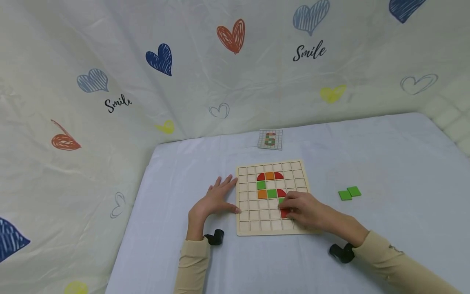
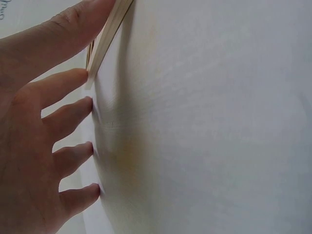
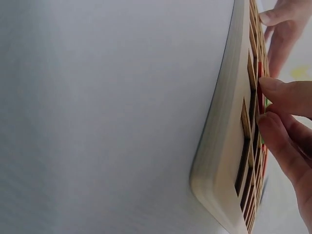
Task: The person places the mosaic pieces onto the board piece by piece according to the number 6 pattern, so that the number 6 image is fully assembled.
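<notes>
Red tile (image 1: 284, 214) is pinched by right hand (image 1: 305, 208), left (image 1: 215, 199) spread; head view adds card (image 1: 270, 139)

L hand (image 1: 214, 200) splayed — R hand (image 1: 302, 207) palm-down (fingers bent).

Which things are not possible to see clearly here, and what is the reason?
Head view: lower-right cells of the grid board, covered by the right hand.
Head view: outline of the red tile, partly behind that hand.
Head view: exact shapes on the pattern card, too small.
Left wrist view: thumb tip of the left hand, cut off by the top edge.
Right wrist view: the grid board's coloured pattern, seen nearly edge-on.
</notes>
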`<state>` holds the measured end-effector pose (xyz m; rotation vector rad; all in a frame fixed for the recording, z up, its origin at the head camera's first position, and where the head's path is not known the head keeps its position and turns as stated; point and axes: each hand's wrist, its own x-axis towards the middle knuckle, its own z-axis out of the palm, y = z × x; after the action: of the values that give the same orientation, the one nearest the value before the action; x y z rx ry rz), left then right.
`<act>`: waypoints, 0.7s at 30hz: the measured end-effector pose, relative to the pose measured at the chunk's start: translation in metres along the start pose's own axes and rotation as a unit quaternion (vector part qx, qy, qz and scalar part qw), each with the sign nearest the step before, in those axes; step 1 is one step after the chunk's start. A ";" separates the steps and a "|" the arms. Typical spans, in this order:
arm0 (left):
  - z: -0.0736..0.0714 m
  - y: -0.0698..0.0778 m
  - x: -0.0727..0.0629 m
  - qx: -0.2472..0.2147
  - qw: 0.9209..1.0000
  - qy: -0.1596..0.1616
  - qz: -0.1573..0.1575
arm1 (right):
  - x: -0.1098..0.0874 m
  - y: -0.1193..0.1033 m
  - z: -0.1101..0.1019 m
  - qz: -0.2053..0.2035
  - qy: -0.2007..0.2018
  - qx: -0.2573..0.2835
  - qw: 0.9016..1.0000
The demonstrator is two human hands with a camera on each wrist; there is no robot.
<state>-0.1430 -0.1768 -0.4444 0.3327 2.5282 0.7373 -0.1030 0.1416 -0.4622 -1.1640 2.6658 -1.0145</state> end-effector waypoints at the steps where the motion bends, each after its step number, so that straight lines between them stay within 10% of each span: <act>1: 0.000 0.000 0.000 0.001 1.000 0.000 0.000 | -0.001 0.000 0.000 0.001 0.002 0.003 1.000; 21: 0.002 -0.001 0.001 0.003 1.000 0.002 -0.002 | -0.017 0.000 -0.016 -0.030 0.049 -0.006 0.998</act>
<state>-0.1430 -0.1768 -0.4466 0.3276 2.5341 0.7306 -0.0958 0.1616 -0.4532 -1.2342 2.7301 -1.0955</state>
